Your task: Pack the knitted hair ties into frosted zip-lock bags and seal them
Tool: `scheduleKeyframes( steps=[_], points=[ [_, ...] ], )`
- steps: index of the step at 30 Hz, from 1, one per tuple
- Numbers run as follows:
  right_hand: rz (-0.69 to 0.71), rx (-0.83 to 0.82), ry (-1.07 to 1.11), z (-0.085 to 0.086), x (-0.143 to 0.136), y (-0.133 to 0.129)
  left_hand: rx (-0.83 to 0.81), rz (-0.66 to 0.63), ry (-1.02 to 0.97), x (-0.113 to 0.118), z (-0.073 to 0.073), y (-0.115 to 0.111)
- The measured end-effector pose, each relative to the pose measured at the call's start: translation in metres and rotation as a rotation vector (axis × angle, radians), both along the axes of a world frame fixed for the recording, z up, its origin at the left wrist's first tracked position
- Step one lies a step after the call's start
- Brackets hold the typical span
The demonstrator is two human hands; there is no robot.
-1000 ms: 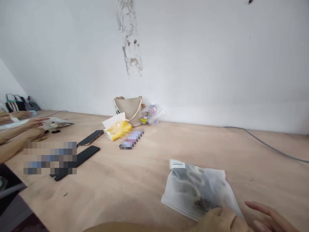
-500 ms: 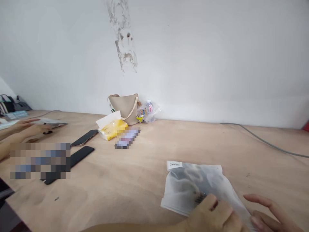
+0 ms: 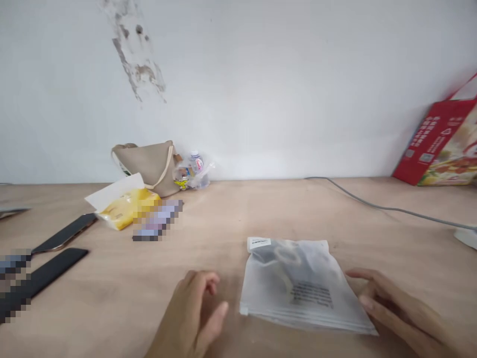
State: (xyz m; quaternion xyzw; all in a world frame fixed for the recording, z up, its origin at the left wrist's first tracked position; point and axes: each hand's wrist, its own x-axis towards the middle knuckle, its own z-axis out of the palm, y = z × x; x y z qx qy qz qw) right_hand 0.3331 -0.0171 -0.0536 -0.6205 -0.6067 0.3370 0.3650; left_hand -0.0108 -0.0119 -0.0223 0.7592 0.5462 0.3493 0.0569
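Note:
A frosted zip bag [image 3: 268,293] lies flat on the table, its zip edge toward me and a small slider at its left corner. Through the cloudy plastic show a dark item and a pale looped shape I cannot make out. A white barcode label sits at the far left corner, and printed text on the front. To the left of the bag, my left hand [image 3: 190,313] is apart from it, fingers slightly curled and thumb spread, holding nothing. My right hand [image 3: 398,308] rests at the bag's right edge with thumb and fingers apart; whether the thumb touches it is unclear.
A yellow tissue pack [image 3: 126,206], a beige handbag [image 3: 149,161] and a plastic bag with a bottle [image 3: 197,169] stand at the back left. Phones [image 3: 67,233] lie nearer on the left. A grey cable [image 3: 372,204] crosses the back right, beside a red bag [image 3: 428,144].
My left hand has come off the bag and moved left, uncovering the printed text and zip edge. The view has turned right, bringing in the red bag.

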Motion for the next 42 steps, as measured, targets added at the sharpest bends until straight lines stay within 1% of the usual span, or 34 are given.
scheduleKeyframes(
  steps=[1,2,3,4,5,7,9,12,15,17,19,22,24,27,30,32,34,36,39,42],
  points=[
    [0.020,-0.020,-0.022,0.004,0.000,0.007,-0.155,0.085,-0.073,0.002,0.004,0.003],
    [0.042,-0.050,-0.054,0.006,-0.001,0.014,-0.309,0.115,-0.124,0.006,0.007,0.008],
    [0.063,-0.077,-0.094,0.007,-0.002,0.022,-0.448,0.106,-0.164,0.012,0.011,0.014],
    [0.080,-0.093,-0.133,0.007,-0.003,0.029,-0.546,0.087,-0.205,0.019,0.015,0.020],
    [0.085,-0.092,-0.163,0.006,-0.006,0.034,-0.602,0.055,-0.257,0.026,0.017,0.027],
    [0.072,-0.049,-0.191,0.003,-0.012,0.041,-0.648,-0.031,-0.374,0.040,0.018,0.040],
    [0.018,0.011,-0.172,0.000,-0.019,0.041,-0.636,-0.068,-0.464,0.050,0.014,0.048],
    [-0.066,0.119,-0.056,0.000,-0.028,0.034,-0.504,-0.032,-0.529,0.056,0.006,0.049],
    [-0.048,0.228,0.058,0.003,-0.030,0.025,-0.346,-0.014,-0.615,0.056,0.003,0.042],
    [-0.026,0.292,0.105,0.004,-0.028,0.021,-0.297,0.003,-0.711,0.056,0.006,0.037],
    [-0.033,0.352,0.146,0.002,-0.025,0.019,-0.285,0.024,-0.796,0.057,0.010,0.035],
    [-0.046,0.425,0.184,0.000,-0.022,0.021,-0.292,0.017,-0.839,0.059,0.018,0.035],
    [-0.066,0.421,0.205,0.004,-0.024,0.023,-0.295,0.005,-0.827,0.060,0.022,0.037],
    [-0.141,0.366,0.242,0.018,-0.031,0.028,-0.282,0.002,-0.833,0.062,0.028,0.041],
    [-0.195,0.360,0.256,0.032,-0.039,0.037,-0.262,0.014,-0.895,0.066,0.033,0.052],
    [-0.146,0.324,0.278,0.036,-0.041,0.046,-0.267,0.053,-0.976,0.068,0.033,0.066],
    [-0.048,0.262,0.309,0.034,-0.043,0.055,-0.298,0.101,-1.062,0.069,0.028,0.082],
    [0.033,0.210,0.330,0.028,-0.045,0.062,-0.351,0.143,-1.112,0.068,0.019,0.101],
    [0.091,0.177,0.327,0.019,-0.050,0.069,-0.470,0.227,-1.185,0.067,0.006,0.124],
    [0.141,0.155,0.331,0.016,-0.055,0.076,-0.590,0.265,-1.266,0.067,0.003,0.137]
  ],
)
